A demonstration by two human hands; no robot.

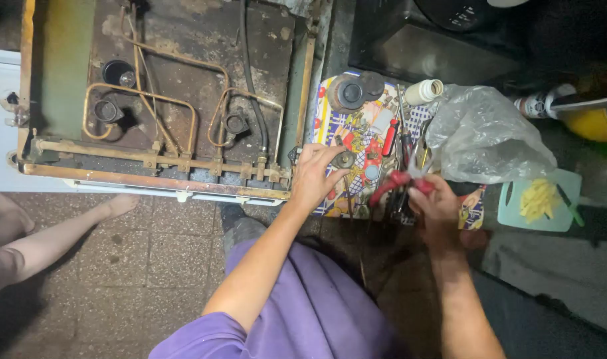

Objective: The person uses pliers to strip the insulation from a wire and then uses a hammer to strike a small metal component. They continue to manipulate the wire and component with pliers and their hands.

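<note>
The small round metal fitting is pinched in the fingers of the left hand, just off the front right corner of the opened gas stove. The right hand is clamped on red-handled pliers. Both sit over the patterned cloth, which carries a red-handled screwdriver, burner caps and a clear plastic bag.

Own body, lower centre of the frame: both forearms bare from elbow to wrist, no sleeves, watch or bands visible. Left hand and right hand ungloved, no rings discernible. Purple garment across the lower middle, loose, plain, softly folded cloth, no print or seams visible. Dark grey fabric patch just above it.
</note>
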